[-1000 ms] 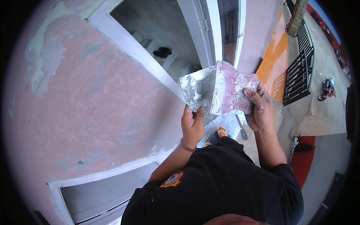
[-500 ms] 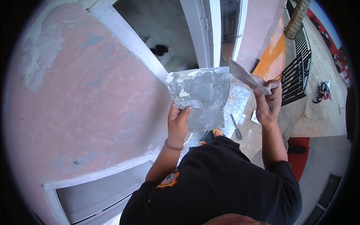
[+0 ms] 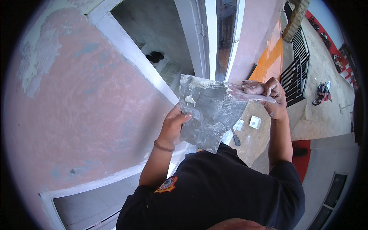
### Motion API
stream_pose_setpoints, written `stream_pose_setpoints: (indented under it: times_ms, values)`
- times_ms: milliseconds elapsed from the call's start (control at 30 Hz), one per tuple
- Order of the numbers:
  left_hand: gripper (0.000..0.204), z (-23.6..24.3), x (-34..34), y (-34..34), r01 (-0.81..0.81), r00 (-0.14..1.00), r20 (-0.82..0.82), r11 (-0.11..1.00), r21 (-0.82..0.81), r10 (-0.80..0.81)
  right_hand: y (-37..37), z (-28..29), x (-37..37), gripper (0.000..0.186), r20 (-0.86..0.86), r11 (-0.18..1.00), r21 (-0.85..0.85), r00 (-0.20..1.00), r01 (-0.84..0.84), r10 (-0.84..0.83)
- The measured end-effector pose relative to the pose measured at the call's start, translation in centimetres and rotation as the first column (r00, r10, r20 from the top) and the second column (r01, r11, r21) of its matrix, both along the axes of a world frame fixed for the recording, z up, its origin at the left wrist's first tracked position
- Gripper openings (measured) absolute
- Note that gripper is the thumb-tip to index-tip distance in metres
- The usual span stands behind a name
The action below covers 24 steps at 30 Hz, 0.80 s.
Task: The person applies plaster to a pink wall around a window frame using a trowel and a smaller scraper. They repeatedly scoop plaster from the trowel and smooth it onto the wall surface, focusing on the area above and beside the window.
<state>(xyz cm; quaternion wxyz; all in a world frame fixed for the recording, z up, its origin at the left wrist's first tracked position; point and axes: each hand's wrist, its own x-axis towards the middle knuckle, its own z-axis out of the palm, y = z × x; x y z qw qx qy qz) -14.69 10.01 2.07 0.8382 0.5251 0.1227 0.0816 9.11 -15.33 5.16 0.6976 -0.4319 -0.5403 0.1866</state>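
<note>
My left hand (image 3: pixel 171 125) is closed on the left edge of a thin grey sheet (image 3: pixel 207 115), its thumb on top. White putty smears streak the sheet, with thicker lumps along its far and left edges. In my right hand (image 3: pixel 276 97) is a flat putty scraper (image 3: pixel 245 96), pinched between fingers and thumb. The blade lies against the sheet's far right corner, and putty shows along it. Whitish residue coats the right fingers. To the left stands a pink wall (image 3: pixel 92 111) with pale, patchy filler.
White frames edge a window opening (image 3: pixel 134 48) ahead and another opening (image 3: pixel 96 195) at lower left. On the floor below lie a dark-bladed tool (image 3: pixel 236 140) and a small white container (image 3: pixel 255 122). A black railing (image 3: pixel 297 80) and a parked motorcycle (image 3: pixel 322 93) are off right.
The scraper has come down from above and right onto the sheet's right corner. The sheet has tilted and shifted a little, and the view has moved slightly right.
</note>
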Motion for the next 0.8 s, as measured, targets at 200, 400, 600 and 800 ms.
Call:
stream_pose_setpoints:
  times_ms: [200, 400, 600, 800]
  values:
    - [0.05, 0.3, 0.1, 0.0, 0.042, 0.998, 0.044, 0.996, -0.076, -0.038, -2.0, -2.7, 1.1, 0.02, 0.272, 0.849, -0.366, 0.916, 0.382, -0.295]
    - [0.04, -1.0, 0.5, -3.5, -0.301, 0.947, 0.22, 0.884, 0.358, 0.233, -4.6, -1.7, 1.3, 0.019, -0.2, 0.592, -0.265, 0.557, 0.761, -0.806]
    - [0.032, -2.2, 1.0, -3.6, -0.384, 0.922, 0.275, 0.724, 0.573, 0.271, 0.6, -0.1, -3.4, 0.03, -0.611, 0.884, -0.058, 0.684, 0.465, -0.399]
    - [0.028, -1.2, 1.2, -4.0, -0.448, 0.892, 0.35, 0.674, 0.588, 0.287, 4.0, 1.6, -5.0, 0.033, -0.735, 0.948, -0.012, 0.64, 0.319, -0.225]
